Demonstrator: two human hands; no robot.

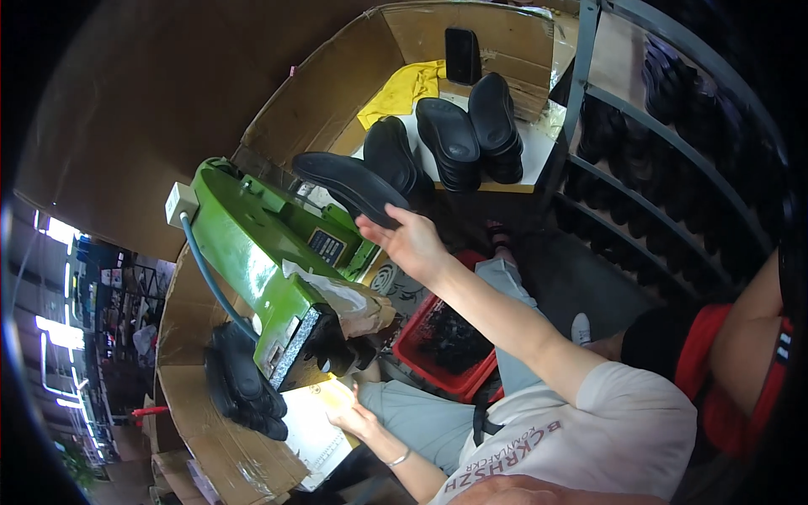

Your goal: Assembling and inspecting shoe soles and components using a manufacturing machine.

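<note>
A black shoe sole (347,181) is gripped at its near end by my right hand (412,240), fingers beneath and thumb on top. It is held out beside the green machine (252,236), in front of the stacked soles. My left hand (352,414) is low by the machine's head, in bright lamplight over a white work surface (316,433). Its fingers look apart, with nothing visible in them, though glare blurs the detail. Stacks of black soles (450,139) stand on a white board at the back. More black soles (240,379) lie left of the machine head.
Cardboard walls (337,84) surround the bench. A yellow cloth (404,91) and an upright phone (462,55) are at the back. Below sits a red crate (446,358) with dark scraps. A rack (648,126) of dark soles and a person in red (715,379) are at right.
</note>
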